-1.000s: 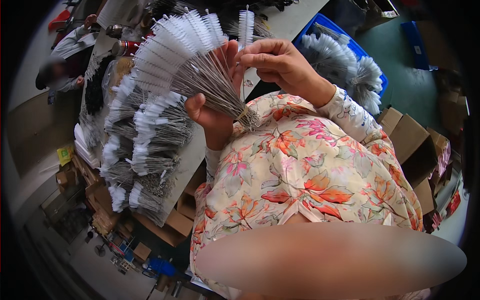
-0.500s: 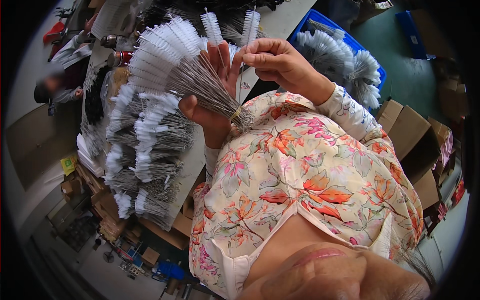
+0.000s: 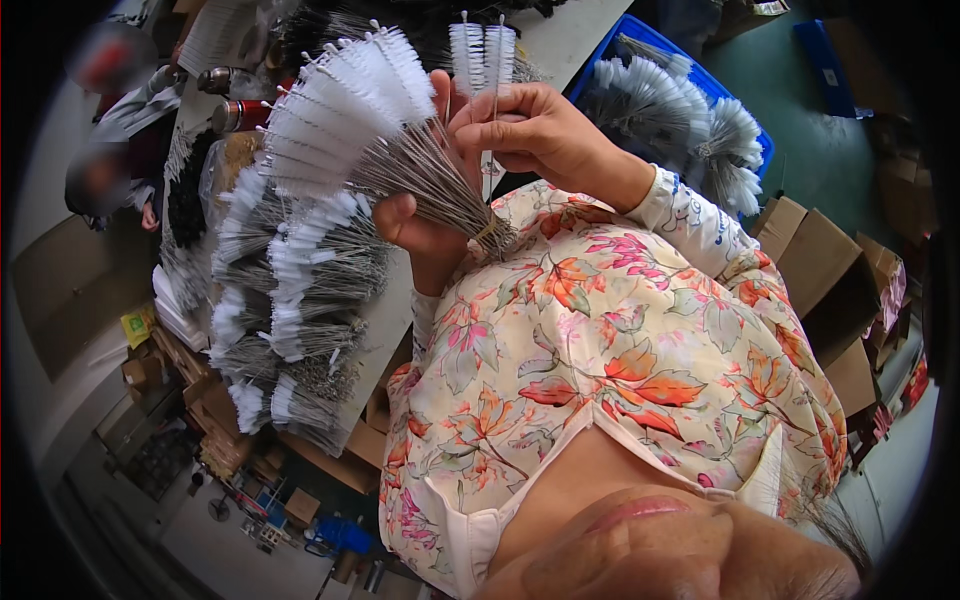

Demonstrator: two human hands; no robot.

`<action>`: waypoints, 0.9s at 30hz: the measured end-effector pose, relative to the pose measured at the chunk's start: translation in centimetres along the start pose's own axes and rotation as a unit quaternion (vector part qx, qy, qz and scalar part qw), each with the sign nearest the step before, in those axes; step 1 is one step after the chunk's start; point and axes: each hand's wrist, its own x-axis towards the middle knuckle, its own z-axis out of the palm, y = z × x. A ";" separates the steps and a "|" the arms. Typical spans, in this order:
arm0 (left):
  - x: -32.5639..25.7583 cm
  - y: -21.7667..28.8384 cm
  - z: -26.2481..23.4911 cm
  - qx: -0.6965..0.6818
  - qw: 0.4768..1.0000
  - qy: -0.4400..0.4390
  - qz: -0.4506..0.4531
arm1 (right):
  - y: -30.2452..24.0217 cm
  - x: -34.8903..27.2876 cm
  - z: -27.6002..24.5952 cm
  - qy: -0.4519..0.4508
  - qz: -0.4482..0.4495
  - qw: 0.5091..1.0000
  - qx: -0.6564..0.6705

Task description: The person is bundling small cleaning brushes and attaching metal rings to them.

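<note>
A fanned bundle of white-bristled wire brushes (image 3: 345, 110) rests in my left hand (image 3: 425, 235). Its thumb lies on the near side, and the fingers are mostly hidden behind the wires. A yellowish band (image 3: 487, 228) wraps the stems near their lower ends, close to my chest. My right hand (image 3: 530, 130) is closed in a pinch on a brush stem just right of the bundle. Two tube brushes (image 3: 483, 58) stand upright side by side above its fingers. Whether the pinch holds both stems, I cannot tell.
Several brush bundles (image 3: 300, 270) lie stacked on the table (image 3: 385, 325) at left. A blue crate (image 3: 625, 35) of brushes stands at the upper right, with cardboard boxes (image 3: 815, 260) below it. A red flask (image 3: 240, 116) sits beyond the bundle. Another person (image 3: 120, 180) is at far left.
The separate brush beside my left fingers and the one in my right hand have come together. My right hand has shifted slightly left, and the bundle slightly right and up.
</note>
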 end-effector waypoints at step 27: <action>-0.2 1.8 -4.3 -0.323 0.942 -0.021 -0.095 | 1.5 -1.5 1.9 -0.100 -0.406 0.588 -0.693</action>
